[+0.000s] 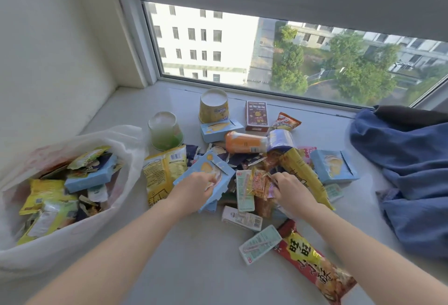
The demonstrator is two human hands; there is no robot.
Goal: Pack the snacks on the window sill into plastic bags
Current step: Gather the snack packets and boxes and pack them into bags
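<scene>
Matt blue cardboard box [206, 164] under my left fingers [211, 180], crinkled glossy foil wrappers [259, 183] at my right fingers [276, 180], thin translucent plastic bag [131, 144] well left of them, soft blue cloth [412, 164] to their right, smooth matt sill [198, 256] beneath.

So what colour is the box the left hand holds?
Light blue with a yellow picture: the flat cardboard box in the left hand, head view.
</scene>
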